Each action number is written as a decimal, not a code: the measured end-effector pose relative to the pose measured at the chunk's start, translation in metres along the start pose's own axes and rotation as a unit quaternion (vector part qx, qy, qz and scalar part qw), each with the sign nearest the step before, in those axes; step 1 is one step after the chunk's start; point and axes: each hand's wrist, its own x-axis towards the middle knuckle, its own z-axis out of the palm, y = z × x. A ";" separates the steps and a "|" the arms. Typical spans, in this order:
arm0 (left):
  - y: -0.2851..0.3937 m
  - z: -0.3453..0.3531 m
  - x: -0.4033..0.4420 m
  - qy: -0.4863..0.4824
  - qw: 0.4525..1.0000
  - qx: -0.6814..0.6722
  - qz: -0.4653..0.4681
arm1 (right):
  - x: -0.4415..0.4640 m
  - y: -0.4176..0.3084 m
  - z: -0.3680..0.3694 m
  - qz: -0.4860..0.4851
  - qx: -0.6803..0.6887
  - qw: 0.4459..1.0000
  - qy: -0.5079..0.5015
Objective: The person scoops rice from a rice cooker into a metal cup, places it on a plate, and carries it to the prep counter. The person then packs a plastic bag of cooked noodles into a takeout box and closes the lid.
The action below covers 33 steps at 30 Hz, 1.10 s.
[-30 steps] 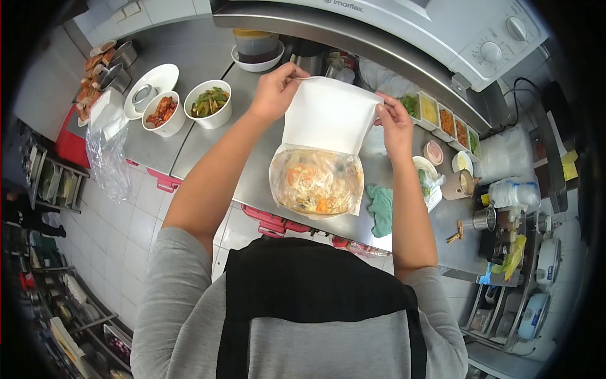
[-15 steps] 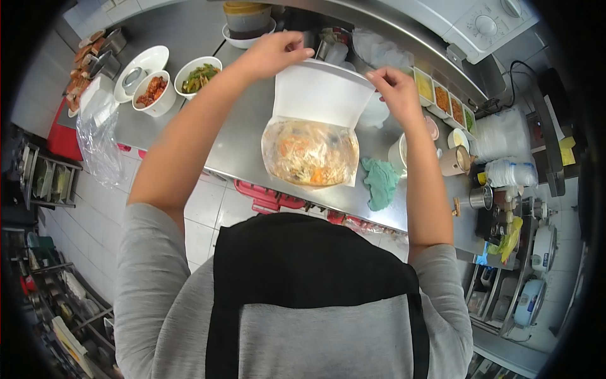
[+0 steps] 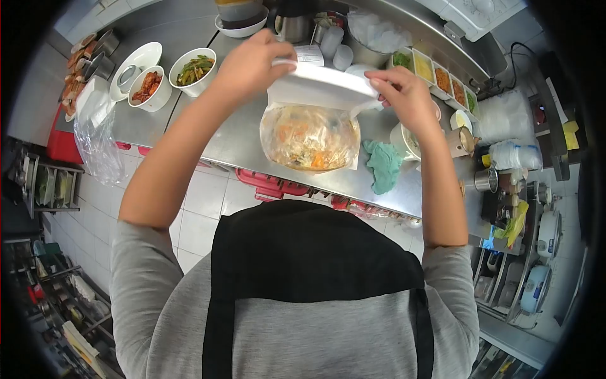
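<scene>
Before us on the counter [image 3: 233, 140] lies the box [image 3: 303, 95], with the wrapped food [image 3: 312, 139] in its base. Left of the box stands the vegetable bowl [image 3: 192, 71], and farther left the meat bowl [image 3: 150, 98], with the plate [image 3: 150, 54] just behind it. Near the counter's left end we have the plastic bag [image 3: 98, 142]. Behind the vegetable bowl and to its right, the tub [image 3: 240, 11] sits in the shallow bowl [image 3: 243, 30]. Right of the box we see the cloth [image 3: 383, 165]; behind and right of the cloth runs the row of bins [image 3: 442, 81].
</scene>
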 end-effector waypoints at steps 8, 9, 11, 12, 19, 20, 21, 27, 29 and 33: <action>0.035 0.030 -0.131 0.043 0.985 -0.146 -0.078 | -0.110 0.014 0.047 -0.049 -0.008 0.995 0.082; 0.035 0.040 -0.143 0.052 0.977 -0.175 -0.107 | -0.119 0.022 0.057 -0.050 -0.002 0.994 0.095; 0.029 0.058 -0.159 0.062 0.972 -0.189 -0.128 | -0.135 0.041 0.077 -0.051 0.010 0.991 0.123; 0.025 0.067 -0.165 0.066 0.975 -0.174 -0.119 | -0.139 0.050 0.085 -0.074 -0.008 0.988 0.136; 0.005 0.101 -0.175 0.103 0.984 -0.141 -0.039 | -0.137 0.097 0.114 -0.175 -0.033 0.964 0.198; 0.003 0.103 -0.175 0.096 0.986 -0.135 -0.032 | -0.137 0.101 0.114 -0.170 -0.033 0.966 0.193; 0.001 0.104 -0.177 0.095 0.990 -0.102 -0.020 | -0.139 0.105 0.115 -0.165 -0.033 0.968 0.187; -0.004 0.108 -0.177 0.098 0.994 -0.050 0.016 | -0.135 0.103 0.113 -0.138 -0.047 0.973 0.179; -0.005 0.108 -0.178 0.092 0.994 -0.042 0.029 | -0.134 0.105 0.113 -0.133 -0.044 0.974 0.177; -0.008 0.101 -0.176 0.077 0.995 -0.051 0.037 | -0.137 0.099 0.099 -0.175 -0.097 0.970 0.136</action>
